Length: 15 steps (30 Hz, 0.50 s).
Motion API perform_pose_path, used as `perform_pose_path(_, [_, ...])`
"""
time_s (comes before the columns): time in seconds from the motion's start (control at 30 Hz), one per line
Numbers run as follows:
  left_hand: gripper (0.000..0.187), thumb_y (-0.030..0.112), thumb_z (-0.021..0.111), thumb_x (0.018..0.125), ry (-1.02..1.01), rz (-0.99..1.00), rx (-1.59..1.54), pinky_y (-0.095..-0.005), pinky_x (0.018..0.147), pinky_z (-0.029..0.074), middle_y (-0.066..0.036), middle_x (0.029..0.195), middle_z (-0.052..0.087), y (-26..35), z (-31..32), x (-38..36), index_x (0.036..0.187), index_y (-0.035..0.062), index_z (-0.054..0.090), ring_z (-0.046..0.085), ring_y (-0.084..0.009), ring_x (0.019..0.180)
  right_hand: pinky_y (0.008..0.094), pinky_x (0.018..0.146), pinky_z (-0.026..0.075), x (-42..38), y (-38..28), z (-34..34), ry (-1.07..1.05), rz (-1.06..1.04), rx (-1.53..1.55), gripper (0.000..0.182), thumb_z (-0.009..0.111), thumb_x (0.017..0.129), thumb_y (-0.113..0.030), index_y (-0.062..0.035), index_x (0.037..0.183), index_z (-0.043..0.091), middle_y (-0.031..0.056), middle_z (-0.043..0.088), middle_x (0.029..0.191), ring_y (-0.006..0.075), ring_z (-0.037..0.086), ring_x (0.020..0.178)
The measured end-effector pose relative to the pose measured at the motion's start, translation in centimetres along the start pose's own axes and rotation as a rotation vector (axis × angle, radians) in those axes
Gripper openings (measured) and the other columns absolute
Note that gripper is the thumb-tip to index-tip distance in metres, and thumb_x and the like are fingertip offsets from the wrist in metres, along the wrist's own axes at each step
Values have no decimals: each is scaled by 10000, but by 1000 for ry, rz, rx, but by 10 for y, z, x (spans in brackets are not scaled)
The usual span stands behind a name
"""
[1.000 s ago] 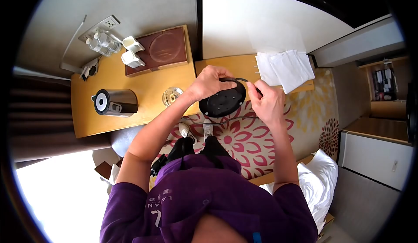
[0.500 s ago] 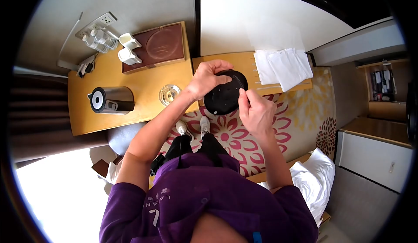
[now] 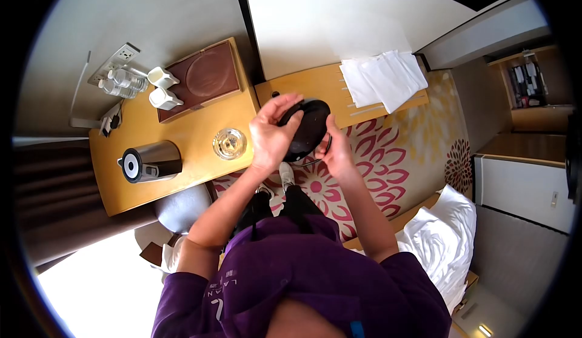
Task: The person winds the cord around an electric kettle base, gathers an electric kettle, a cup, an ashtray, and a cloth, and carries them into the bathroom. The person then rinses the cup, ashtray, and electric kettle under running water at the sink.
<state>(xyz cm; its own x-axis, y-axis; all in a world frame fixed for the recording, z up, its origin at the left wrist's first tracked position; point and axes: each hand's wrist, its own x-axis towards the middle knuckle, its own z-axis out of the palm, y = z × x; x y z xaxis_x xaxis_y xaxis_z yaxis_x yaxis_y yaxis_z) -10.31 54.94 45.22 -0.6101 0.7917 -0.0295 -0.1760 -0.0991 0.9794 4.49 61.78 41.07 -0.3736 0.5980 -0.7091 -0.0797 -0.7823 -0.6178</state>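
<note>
A round black kettle base [image 3: 310,127] is held up in front of me, tilted, above the floor by the desk. My left hand [image 3: 273,135] grips its left side, the thumb lying across the dark face. At the right rim is my right hand [image 3: 337,149], its thumb against the edge and its fingers curled below. A thin black cord [image 3: 315,161] loops under the base near those fingers. The steel kettle [image 3: 151,162] with a black lid stands on the desk to the left. A clear glass ashtray [image 3: 230,143] sits near my left wrist.
On the wooden desk [image 3: 200,177] are a brown tray [image 3: 209,74], two white cups [image 3: 165,99] and water bottles [image 3: 124,82] by a wall socket [image 3: 115,62]. Folded white cloths [image 3: 383,82] lie on the low bench. White bedding [image 3: 439,244] is behind at the right.
The kettle base has tilted and turned in my hands. My right hand has shifted from a pinch at the rim to fingers curled beneath it. The camera view has turned slightly.
</note>
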Motion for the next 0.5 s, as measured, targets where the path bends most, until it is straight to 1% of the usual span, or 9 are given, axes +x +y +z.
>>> perform_pose_path(0.03, [346,-104,664,902,-4,84,58,-285,1022,514,-153,1205,725,-6,1,-5,1242,-66,613,683,-184,1141,279,516,370,-3,6,6,29,19,51,420,590,982,-600,-187,930,535,-44,467,713,106,456,539])
perform_pose_path(0.07, [330,-94,653,905,-11,181,125,-285,1003,525,-146,1193,733,-13,0,-8,1231,-49,632,695,-187,1121,270,505,402,-1,15,6,12,59,45,401,511,1026,-585,-197,1108,567,-27,533,791,99,474,558])
perform_pose_path(0.17, [313,-84,635,909,-3,309,239,-297,965,546,-133,1178,739,-22,1,-20,1211,-11,666,713,-208,1091,284,501,423,8,13,-2,-104,272,216,412,494,1035,-577,-182,1119,575,-20,559,790,105,482,534])
perform_pose_path(0.23, [395,-138,604,918,-70,344,225,-318,1071,487,-162,1239,703,-22,-2,-24,1302,-48,572,650,-222,1213,272,503,421,8,8,-2,-161,239,225,402,511,1042,-542,-152,1100,588,-19,555,770,106,481,517])
perform_pose_path(0.27, [395,-138,604,918,-74,345,228,-318,1071,487,-162,1239,703,-20,-1,-25,1302,-48,572,650,-222,1213,269,498,412,13,9,-5,-127,76,99,378,526,1046,-508,-139,1057,603,-20,547,757,106,492,524])
perform_pose_path(0.33, [415,-63,627,939,28,242,10,-322,1086,460,-157,1240,689,-3,7,-24,1345,-38,544,617,-208,1236,250,522,401,21,-2,-21,-175,-175,-143,293,622,1031,-372,-89,972,669,-31,555,713,68,527,584])
perform_pose_path(0.37, [415,-63,627,939,27,246,11,-322,1086,460,-157,1240,689,7,4,-20,1345,-38,544,617,-208,1236,250,522,401,24,-3,-23,-178,-178,-142,293,622,1031,-372,-89,972,669,-31,555,713,68,527,584])
perform_pose_path(0.43, [387,58,651,963,-189,-177,15,-304,1037,463,-130,1191,688,29,-11,-8,1334,-23,573,609,-174,1179,236,563,414,13,-18,-13,-75,-490,-244,247,692,989,-274,-33,938,711,-33,595,700,40,524,634])
perform_pose_path(0.5, [329,207,699,977,-425,-482,36,-270,900,487,-80,1079,698,35,-25,12,1227,-4,668,624,-125,1020,243,613,452,-11,-46,-14,-222,-594,-686,214,745,909,-186,28,923,735,4,669,731,61,566,668])
